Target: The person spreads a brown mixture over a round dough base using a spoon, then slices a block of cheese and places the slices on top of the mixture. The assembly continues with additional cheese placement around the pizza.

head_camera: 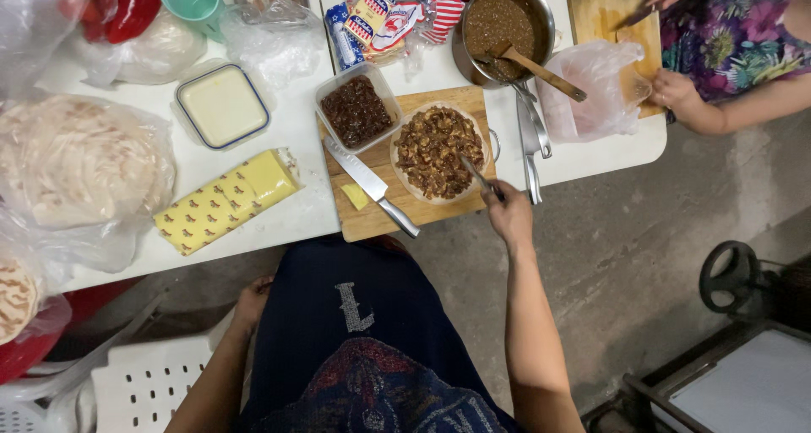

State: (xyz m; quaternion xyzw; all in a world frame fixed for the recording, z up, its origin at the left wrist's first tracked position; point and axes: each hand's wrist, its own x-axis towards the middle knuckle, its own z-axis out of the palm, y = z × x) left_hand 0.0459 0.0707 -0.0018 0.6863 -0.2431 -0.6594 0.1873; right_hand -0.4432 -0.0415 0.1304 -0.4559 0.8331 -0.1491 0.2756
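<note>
the left hand is hanging down by the person's side, below the table edge; the fingers are looking curled, but i cannot tell if it is gripping anything. up from this hand, on the white table, a block of yellow cheese in a patterned wrapper is lying, and further up a square container with a pale filling is standing. far to the left of it a stack of flat breads in a plastic bag is resting.

the right hand is closing around the handle of a thin utensil, whose tip is touching the tortilla covered with brown filling, just up and left of the hand. the tortilla is lying on a wooden cutting board. left of the hand a big knife is lying on the same board, and a tub of dark filling is standing beyond it. straight up from the hand a pot with a wooden spoon is standing.

at the far right, another person's hand is touching a plastic bag.
</note>
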